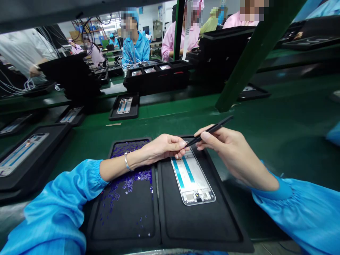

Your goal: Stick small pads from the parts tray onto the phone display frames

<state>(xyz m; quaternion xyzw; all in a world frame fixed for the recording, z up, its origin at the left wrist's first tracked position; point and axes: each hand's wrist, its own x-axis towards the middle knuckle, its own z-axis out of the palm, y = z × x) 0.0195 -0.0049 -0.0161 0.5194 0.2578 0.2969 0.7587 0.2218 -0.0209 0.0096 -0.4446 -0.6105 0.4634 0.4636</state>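
Note:
My right hand grips a pair of black tweezers, their tips pointing down and left to the fingertips of my left hand. The left thumb and fingers are pinched together over the top end of a phone frame; whatever they hold is too small to make out. The silvery frame carries two blue strips and lies on the right black tray. Under my left forearm, the left black tray holds many tiny purple-blue pieces, scattered mostly over its upper half.
A green bench carries more black trays with phone frames, one at the left and one behind. A green post slants up at the right. Black tray stacks and several co-workers are beyond.

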